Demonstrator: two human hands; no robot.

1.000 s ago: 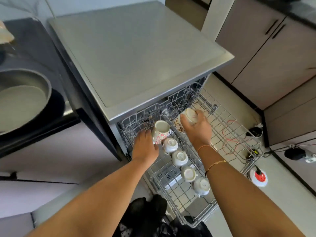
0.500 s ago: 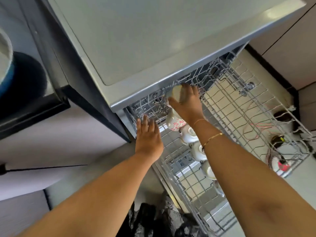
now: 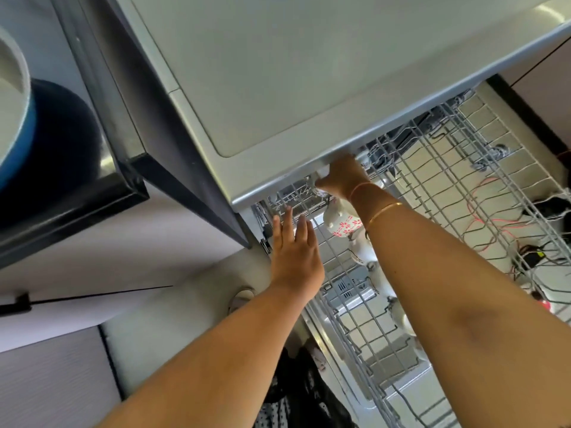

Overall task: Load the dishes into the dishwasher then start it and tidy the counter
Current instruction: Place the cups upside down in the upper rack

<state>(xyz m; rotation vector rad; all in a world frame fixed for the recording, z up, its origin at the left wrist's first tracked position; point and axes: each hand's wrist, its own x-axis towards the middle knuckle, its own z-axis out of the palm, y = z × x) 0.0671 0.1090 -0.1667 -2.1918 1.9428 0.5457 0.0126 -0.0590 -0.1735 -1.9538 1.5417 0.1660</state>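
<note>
Now, step in hand: loading. I read this as one more cup going into the back of the rack, with the start and the counter tidy not yet reached.
Right hand [image 3: 340, 177]: reaching in under the front lip of the dishwasher top [image 3: 309, 72], fingers curled round a small white cup [image 3: 323, 173], of which only a sliver shows.
Left hand [image 3: 295, 251]: flat, fingers straight and spread, over the rack [image 3: 463, 168] edge nearest it; I cannot tell whether it presses or only hovers.
Patterned cup [image 3: 344, 225]: in the rack just below the right wrist, between the two hands.
White cups [image 3: 367, 257]: a row alongside the right forearm, partly hidden by it.
Pan [image 3: 12, 103]: on the counter, well out past the left hand.
Next move: I judge the held cup wants seating mouth down beside the patterned one — then a clean release, without knocking its neighbours.
</note>
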